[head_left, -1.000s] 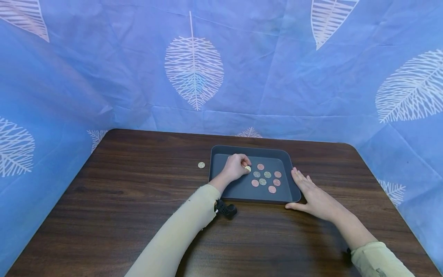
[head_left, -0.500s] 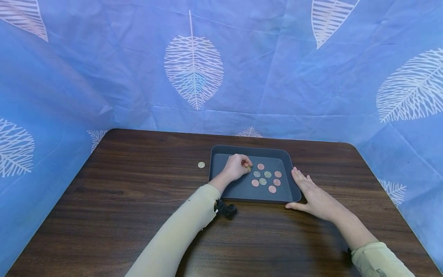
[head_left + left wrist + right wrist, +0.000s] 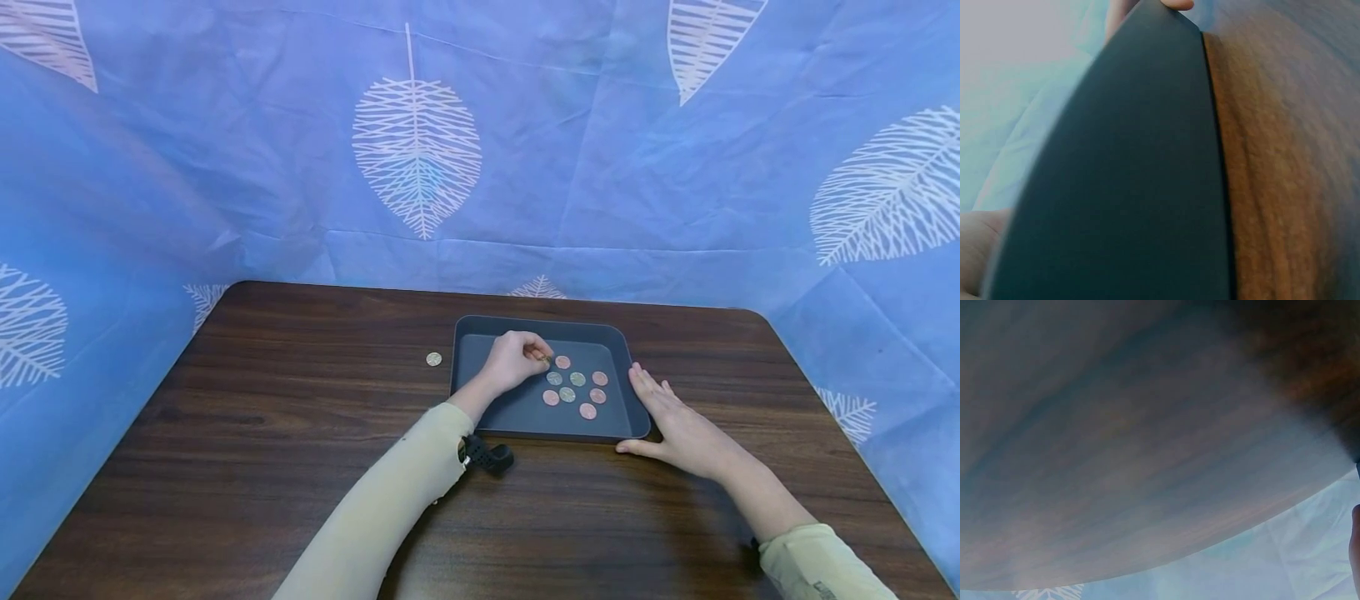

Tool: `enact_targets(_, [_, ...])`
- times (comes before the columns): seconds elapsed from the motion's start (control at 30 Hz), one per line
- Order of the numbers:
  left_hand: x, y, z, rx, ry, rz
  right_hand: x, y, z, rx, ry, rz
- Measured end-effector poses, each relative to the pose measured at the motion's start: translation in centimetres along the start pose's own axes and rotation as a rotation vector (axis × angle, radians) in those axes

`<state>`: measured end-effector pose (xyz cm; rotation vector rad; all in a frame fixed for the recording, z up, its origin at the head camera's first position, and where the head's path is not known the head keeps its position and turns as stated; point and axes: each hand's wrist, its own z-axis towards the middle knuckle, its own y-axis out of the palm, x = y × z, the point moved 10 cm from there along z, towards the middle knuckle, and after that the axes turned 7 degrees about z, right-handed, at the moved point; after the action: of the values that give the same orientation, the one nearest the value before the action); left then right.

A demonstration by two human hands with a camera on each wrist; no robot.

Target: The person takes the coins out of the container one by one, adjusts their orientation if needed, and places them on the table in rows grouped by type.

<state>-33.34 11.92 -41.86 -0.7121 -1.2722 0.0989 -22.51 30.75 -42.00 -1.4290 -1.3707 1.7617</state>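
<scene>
Inside the dark grey tray [image 3: 502,418], my left hand [image 3: 512,362] pinches a gold-coloured coin [image 3: 543,359] between thumb and fingertips, the coin partly covered. Just right of those fingertips several copper and silvery coins lie flat on the tray floor, among them a copper coin [image 3: 562,362] and a silvery coin [image 3: 554,378]. My right hand [image 3: 678,429] rests with straight fingers against the tray's right side, its thumb near the front right corner. The left wrist view is mostly filled by the tray's outer wall [image 3: 1129,162], with fingertips at its far end.
A single gold-coloured coin [image 3: 433,359] lies on the brown wooden table [image 3: 300,433], left of the tray. Behind the table hangs a blue cloth [image 3: 525,167] with white leaf prints. The right wrist view shows mostly blurred tabletop [image 3: 1147,456].
My left hand has shifted slightly right with the pinched coin, which has turned from face-on to mostly hidden. The right hand and the tray stay put.
</scene>
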Motion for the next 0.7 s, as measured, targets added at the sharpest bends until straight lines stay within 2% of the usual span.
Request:
enact_targets(0.2, [0.9, -0.7, -0.3, 0.011, 0.040, -0.031, 0.0, 0.0, 0.0, 0.009, -0.012, 0.000])
enact_targets(0.53, [0.9, -2.3, -1.1, 0.019, 0.011, -0.069, -0.1, 0.0, 0.0, 0.012, -0.012, 0.002])
enact_targets(0.7, [1.2, -2.9, -1.5, 0.024, 0.021, -0.091, 0.0, 0.1, 0.0, 0.009, 0.000, -0.001])
